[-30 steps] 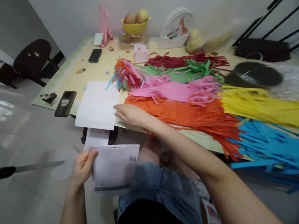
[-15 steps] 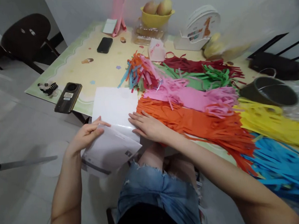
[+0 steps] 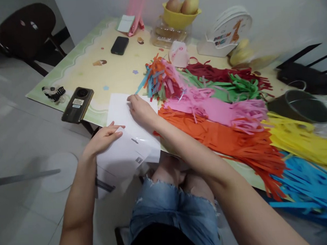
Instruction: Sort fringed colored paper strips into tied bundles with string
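Note:
A stack of white sheets lies at the table's near edge. Over its lower part hangs a thin, see-through plastic bag with a dark slot mark and a small printed square, drooping past the edge. My left hand has the bag's upper corner between its thumb and fingers. On the upper part of the white stack rests my right hand, its fingers curled and close together near the far edge. What its fingertips pinch, if anything, is hidden. Beside that hand stands a multicoloured paper-strip tassel.
Fringed paper bundles in orange, pink, green, yellow and blue cover the right side. A phone and a hair claw lie left. A dark bucket stands right.
My right hand has moved up and left from the stack's right edge to its upper part, and its flat fingers have curled. My left hand keeps the bag corner.

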`<state>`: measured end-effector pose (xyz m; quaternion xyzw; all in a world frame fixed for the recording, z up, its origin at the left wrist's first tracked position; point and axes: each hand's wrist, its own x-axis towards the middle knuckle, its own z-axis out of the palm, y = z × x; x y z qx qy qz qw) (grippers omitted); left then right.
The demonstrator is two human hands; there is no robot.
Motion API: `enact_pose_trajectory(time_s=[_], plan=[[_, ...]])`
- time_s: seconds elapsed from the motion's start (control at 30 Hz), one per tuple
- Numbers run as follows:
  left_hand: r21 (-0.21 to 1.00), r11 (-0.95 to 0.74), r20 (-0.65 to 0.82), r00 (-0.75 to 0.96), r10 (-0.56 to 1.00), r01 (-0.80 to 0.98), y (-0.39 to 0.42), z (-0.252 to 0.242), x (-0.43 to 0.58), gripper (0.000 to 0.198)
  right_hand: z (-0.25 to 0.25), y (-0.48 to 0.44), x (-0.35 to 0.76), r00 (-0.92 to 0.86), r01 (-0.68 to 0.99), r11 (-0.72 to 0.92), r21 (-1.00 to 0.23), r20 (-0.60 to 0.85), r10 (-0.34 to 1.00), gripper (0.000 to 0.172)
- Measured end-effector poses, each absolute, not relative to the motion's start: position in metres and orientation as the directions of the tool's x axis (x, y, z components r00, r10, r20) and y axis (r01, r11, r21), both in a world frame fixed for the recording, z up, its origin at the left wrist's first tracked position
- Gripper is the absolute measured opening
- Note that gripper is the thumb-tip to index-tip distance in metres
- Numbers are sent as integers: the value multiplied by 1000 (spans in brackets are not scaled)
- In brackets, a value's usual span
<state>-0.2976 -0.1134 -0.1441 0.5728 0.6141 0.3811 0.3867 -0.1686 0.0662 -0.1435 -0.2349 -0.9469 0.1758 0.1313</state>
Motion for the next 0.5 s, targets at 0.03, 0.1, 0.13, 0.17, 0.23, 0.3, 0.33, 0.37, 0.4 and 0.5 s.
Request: enact_pose_trajectory(time_s=[0.03,0.1,0.13,0.17,0.23,0.3,0.33,0.37,0.4,0.5], plan=[[914,56,-37,-54,998,402,-113,-144,-297,45,-146,66,-174,-857,378,831,-409,186,481,40],[919,60,-37,-67,997,389,-113,-145,-296,45,-149,65,-181,-864,340,839,-424,211,457,38],[922,61,-38,-69,997,383,-113,-145,-296,45,-151,64,-183,-869,326,843,-428,215,446,38],[924,62,-38,-70,997,378,-113,-146,-296,44,-152,64,-185,-872,317,844,-432,217,439,37],[927,60,-38,-68,997,371,-114,-146,-296,43,-155,65,-191,-873,296,842,-450,230,430,38],[927,61,-39,-66,997,370,-114,-146,-297,41,-159,68,-200,-874,260,836,-483,249,417,40],[927,62,-41,-66,997,370,-114,-146,-297,41,-162,70,-206,-875,240,830,-503,258,409,41],[927,63,-42,-66,997,371,-114,-146,-297,40,-163,72,-213,-878,219,825,-521,265,400,43],[926,65,-44,-64,997,371,-114,-146,-298,40,-164,73,-219,-880,199,822,-534,271,390,45],[928,79,-53,-82,995,363,-113,-146,-297,40,-162,72,-236,-884,182,824,-536,277,376,46]])
